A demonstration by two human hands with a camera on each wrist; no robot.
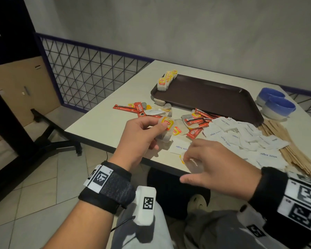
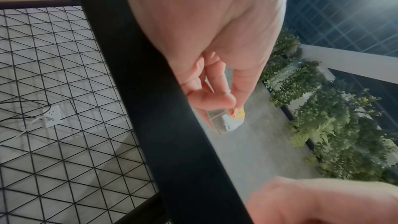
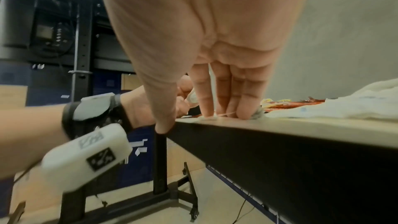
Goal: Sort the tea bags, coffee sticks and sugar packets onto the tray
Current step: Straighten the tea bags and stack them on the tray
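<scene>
My left hand (image 1: 159, 135) holds a tea bag (image 1: 166, 126) with a yellow tag just above the table's front edge; the left wrist view shows thumb and fingers (image 2: 234, 104) pinching that bag (image 2: 228, 122). My right hand (image 1: 185, 167) rests its straight fingertips (image 3: 226, 108) on another tea bag (image 1: 189, 163) at the table's edge, thumb off the edge. The brown tray (image 1: 214, 97) lies further back, with a row of tea bags (image 1: 166, 79) on its far-left corner. Red coffee sticks (image 1: 138, 108) and white sugar packets (image 1: 241, 135) lie loose in front of it.
Wooden stirrers (image 1: 291, 144) lie along the right, beside the sugar. Two blue bowls (image 1: 276, 105) stand right of the tray. A wire-mesh fence (image 1: 90, 72) runs behind and left of the table; a black stand (image 1: 48, 130) is on the floor at left.
</scene>
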